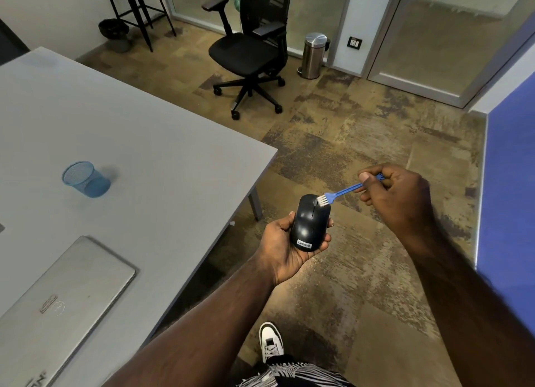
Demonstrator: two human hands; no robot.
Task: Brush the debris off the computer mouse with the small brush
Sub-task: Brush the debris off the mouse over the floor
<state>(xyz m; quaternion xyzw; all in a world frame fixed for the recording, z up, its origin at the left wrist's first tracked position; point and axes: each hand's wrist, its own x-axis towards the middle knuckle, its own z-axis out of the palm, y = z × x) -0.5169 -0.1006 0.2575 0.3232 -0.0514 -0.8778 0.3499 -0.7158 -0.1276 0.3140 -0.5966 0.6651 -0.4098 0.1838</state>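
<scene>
A black computer mouse [309,224] with a white label at its near end rests in my left hand [282,249], which cups it from below, off the table's right edge and above the floor. My right hand [396,195] pinches the handle of a small blue brush [343,190]. The brush's white bristles touch the far end of the mouse, beside the scroll wheel.
A grey table [130,132] fills the left, with a blue mesh cup [85,179] and a shut silver laptop [66,294] on it. Beyond stand a black office chair [249,50] and a steel pedal bin [314,55]. A blue partition [509,169] is at right.
</scene>
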